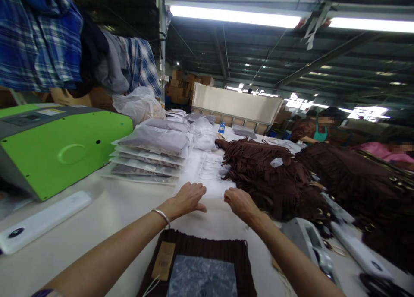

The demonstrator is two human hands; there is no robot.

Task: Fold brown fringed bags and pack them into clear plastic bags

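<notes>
My left hand [190,197], with a silver bangle at the wrist, hovers over the near end of a pile of clear plastic bags [210,169]. Its fingers are bent and the thumb stands apart from them. Across a small gap, my right hand [239,203] has its fingers curled in; whether anything thin is in them cannot be made out. Below both hands lies a dark brown fringed piece [207,241]. On it rest a tan cardboard tag [164,260] with white string and a grey patterned packet or card [203,275].
Packed plastic bags [152,146] are stacked at left, beside a green machine [71,146] and a white long device [45,219]. Brown fringed bags [268,172] are heaped at right. A grey metal tape dispenser-like object [304,241] stands near my right forearm. Co-workers [318,126] are farther right.
</notes>
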